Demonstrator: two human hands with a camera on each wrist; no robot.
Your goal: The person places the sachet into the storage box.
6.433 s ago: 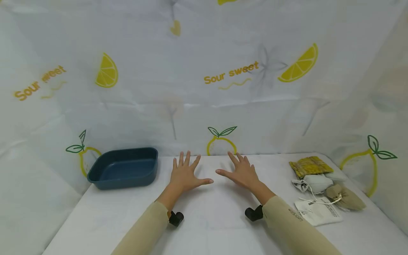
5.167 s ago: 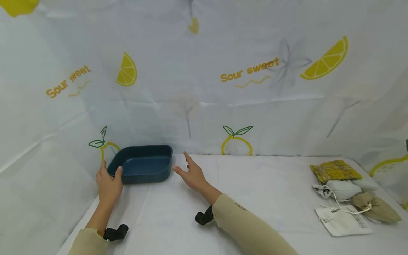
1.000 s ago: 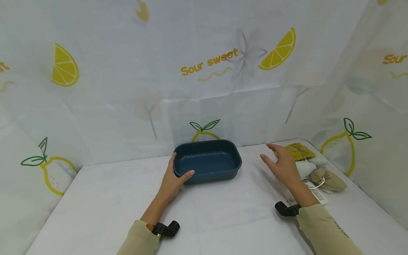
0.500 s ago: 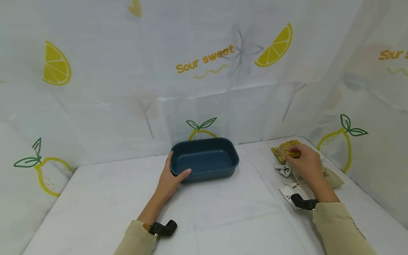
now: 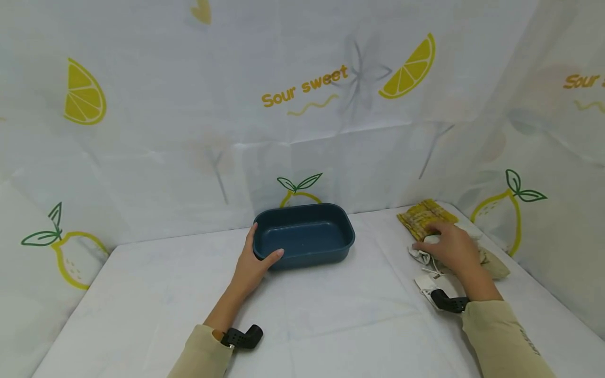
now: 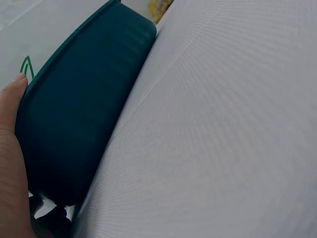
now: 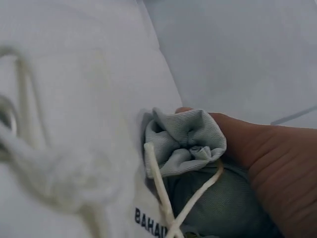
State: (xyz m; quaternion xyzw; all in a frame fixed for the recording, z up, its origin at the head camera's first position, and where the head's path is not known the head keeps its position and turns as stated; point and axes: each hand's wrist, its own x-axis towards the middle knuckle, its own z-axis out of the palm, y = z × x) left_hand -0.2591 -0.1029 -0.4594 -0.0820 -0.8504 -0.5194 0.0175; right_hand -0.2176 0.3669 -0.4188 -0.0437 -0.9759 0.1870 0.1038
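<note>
A dark blue rectangular tub (image 5: 309, 260) stands at the back middle of the table. My left hand (image 5: 249, 266) holds its left front corner, thumb at the front rim and fingers along the side. The tub's outer wall (image 6: 84, 104) fills much of the left wrist view. At the right, my right hand (image 5: 454, 249) grips a grey drawstring pouch (image 5: 418, 255), whose gathered neck (image 7: 185, 144) and pale cord show in the right wrist view. The hand hides most of this pouch. Just behind lies a yellow patterned pouch (image 5: 420, 215), apart from the tub.
A tan pouch (image 5: 493, 264) lies right of the right hand, partly covered by it. A flat white drawstring pouch (image 5: 427, 282) with printed letters lies in front, under the wrist. The white table (image 5: 189, 294) meets a lemon-print sheet (image 5: 189, 105) behind.
The tub has come from the back left to the middle with my left hand. My right hand reached the pouches, shifted the yellow one, then left it for the grey one.
</note>
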